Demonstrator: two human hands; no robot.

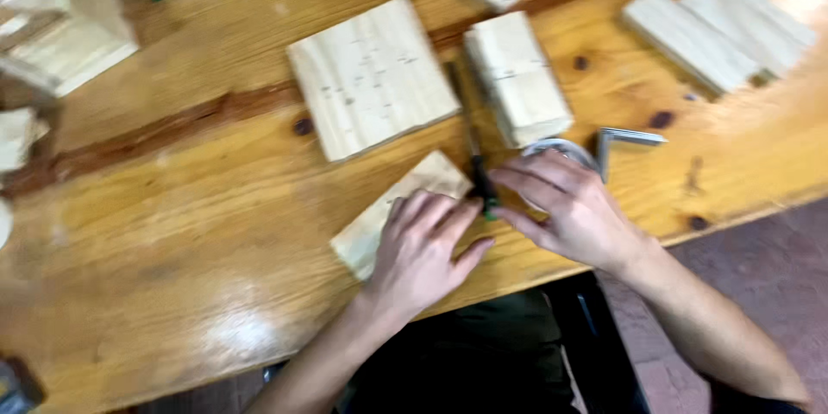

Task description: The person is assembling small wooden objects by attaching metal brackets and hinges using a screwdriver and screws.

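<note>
My left hand [424,246] lies flat on a small pale wood block [405,203] near the front edge of the wooden workbench [172,233]. My right hand [565,203] is just to its right, fingers pinching the dark end of a thin pencil-like tool [473,147] with a green tip, which lies along the block's right edge. Under my right hand a round white object [561,148] is partly hidden. The picture is blurred by motion.
A square wood board [371,78] and a stack of thicker blocks [517,78] lie behind my hands. A metal angle bracket [625,142] sits to the right. Long planks [716,21] lie at the far right, a wooden box-like piece [65,26] at the far left.
</note>
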